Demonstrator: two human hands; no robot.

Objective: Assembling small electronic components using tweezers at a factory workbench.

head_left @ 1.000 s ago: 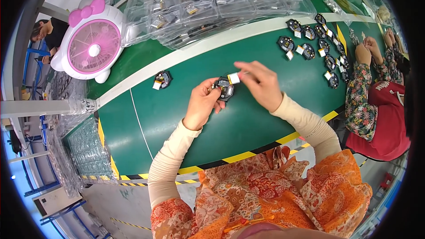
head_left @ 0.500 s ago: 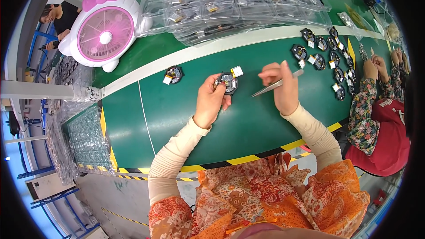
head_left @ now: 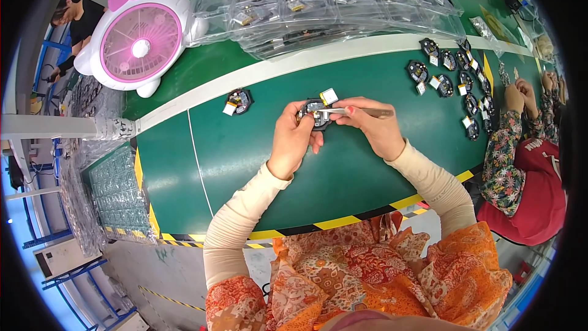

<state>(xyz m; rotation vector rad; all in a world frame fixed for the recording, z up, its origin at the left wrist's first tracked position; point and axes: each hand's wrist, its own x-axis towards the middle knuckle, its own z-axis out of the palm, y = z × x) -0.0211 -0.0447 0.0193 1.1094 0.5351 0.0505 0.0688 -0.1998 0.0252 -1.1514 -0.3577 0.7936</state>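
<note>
The green bench (head_left: 245, 147) runs under me, with a pink fan (head_left: 139, 40) far to my left and one dark round part (head_left: 237, 101) lying alone near it. My left hand (head_left: 293, 138) pinches a small black round part (head_left: 316, 113) above the bench, while my right hand (head_left: 373, 125) is closed on thin tweezers (head_left: 352, 111) whose tip touches it. I think a slip could scratch it or tug the little white square (head_left: 329, 96) dangling at its edge.

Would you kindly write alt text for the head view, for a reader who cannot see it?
The left hand holds a small black round part over a green conveyor belt while the right hand points tweezers into it. A pink fan stands upper left.
</note>
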